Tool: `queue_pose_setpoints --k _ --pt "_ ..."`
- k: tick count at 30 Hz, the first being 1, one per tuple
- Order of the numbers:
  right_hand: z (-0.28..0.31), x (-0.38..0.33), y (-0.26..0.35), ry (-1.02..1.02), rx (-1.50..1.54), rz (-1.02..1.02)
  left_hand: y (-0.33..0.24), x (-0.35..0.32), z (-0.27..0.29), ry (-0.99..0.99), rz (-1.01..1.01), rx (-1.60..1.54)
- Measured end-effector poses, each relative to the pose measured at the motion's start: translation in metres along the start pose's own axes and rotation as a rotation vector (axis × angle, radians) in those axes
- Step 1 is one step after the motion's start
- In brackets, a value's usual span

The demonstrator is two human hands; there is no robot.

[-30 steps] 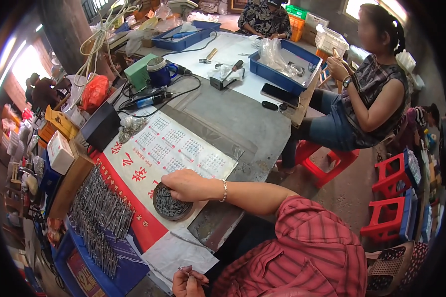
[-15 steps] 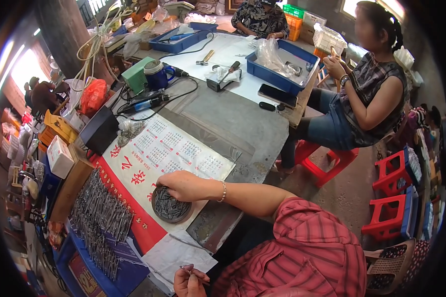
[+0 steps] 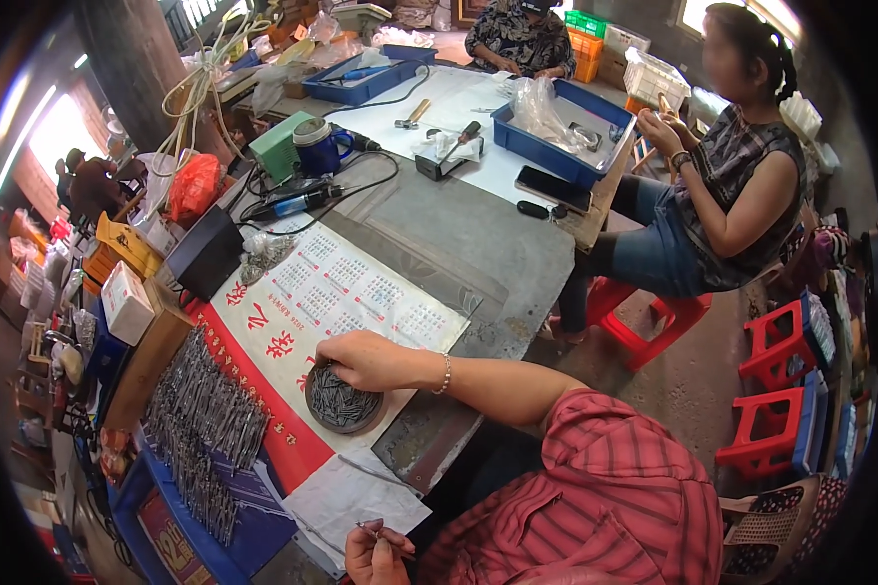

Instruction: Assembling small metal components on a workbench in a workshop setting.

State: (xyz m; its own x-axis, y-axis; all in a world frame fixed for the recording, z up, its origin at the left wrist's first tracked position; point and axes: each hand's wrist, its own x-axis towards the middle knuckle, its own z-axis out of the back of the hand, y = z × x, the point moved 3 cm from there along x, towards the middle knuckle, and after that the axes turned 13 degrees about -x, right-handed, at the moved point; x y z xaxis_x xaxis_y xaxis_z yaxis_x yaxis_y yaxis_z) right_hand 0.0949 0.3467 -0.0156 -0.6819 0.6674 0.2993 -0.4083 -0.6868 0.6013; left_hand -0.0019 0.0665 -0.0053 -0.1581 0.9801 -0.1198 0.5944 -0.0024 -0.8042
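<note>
My right hand (image 3: 369, 362) reaches over a round bowl (image 3: 309, 405) filled with small grey metal pins (image 3: 346, 402). Its fingers are curled together at the bowl's far rim; the fingertips are hidden, and so is anything between them. Low in the view, my left hand (image 3: 377, 556) is closed in a pinch on a small thin metal piece (image 3: 388, 536), whose exact kind I cannot make out. A white cloth or sheet (image 3: 356, 497) lies by that hand. Under the bowl is a red and white calendar sheet (image 3: 361, 283).
Left of the calendar, many slim metal pieces (image 3: 205, 409) lie spread over a blue box (image 3: 146, 512). A black box (image 3: 205, 253), a rotary tool (image 3: 298, 205) and a blue mug (image 3: 320, 146) stand farther off. A co-worker (image 3: 732, 185) sits at right beside a blue tray (image 3: 546, 156).
The whole view has shifted slightly. My right hand stays at the bowl, its fingers slightly differently placed; my left hand keeps its pinch.
</note>
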Motion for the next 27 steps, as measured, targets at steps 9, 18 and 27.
queue_pose_setpoints --k 9,18,27 --pt "0.0037 -0.0011 0.0018 -0.027 0.008 -0.06 0.0015 -0.0019 0.0006 -0.028 0.026 -0.003" --pt "0.0045 0.0005 0.0008 -0.021 -0.006 -0.033 0.0037 -0.0001 -0.0007 -0.04 -0.011 -0.024" --pt "0.0023 -0.0021 0.0003 -0.06 0.004 -0.011 0.0067 -0.0024 -0.0011 -0.047 -0.017 -0.033"
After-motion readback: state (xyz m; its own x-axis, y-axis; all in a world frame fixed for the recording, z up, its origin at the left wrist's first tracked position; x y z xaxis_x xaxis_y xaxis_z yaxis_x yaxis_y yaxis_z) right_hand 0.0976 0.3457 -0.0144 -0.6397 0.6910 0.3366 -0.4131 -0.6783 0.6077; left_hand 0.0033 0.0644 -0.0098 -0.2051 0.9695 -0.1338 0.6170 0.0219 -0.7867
